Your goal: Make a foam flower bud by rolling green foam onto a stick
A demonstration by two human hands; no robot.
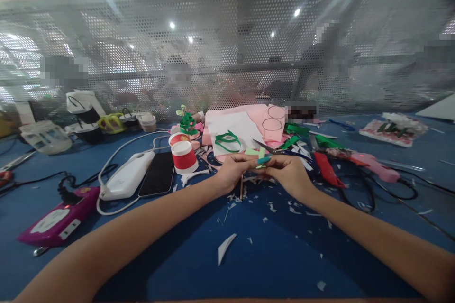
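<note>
My left hand and my right hand meet above the blue table, thumbs and fingers pinched together. Between the fingertips is a light green paper strip, which both hands hold. A small teal patch shows at the fingertips; I cannot tell what it is. Below my left hand a thin wooden stick points downward; whether it is held is unclear. Just behind the fingers lie scissors with open blades. Beyond them a loop of dark green paper strip rests on a white sheet.
To the left are red-and-white paper cups, a black phone, a white power bank and a purple power strip. A pink glue gun with cables lies right. Paper scraps litter the table. A perforated metal screen stands behind.
</note>
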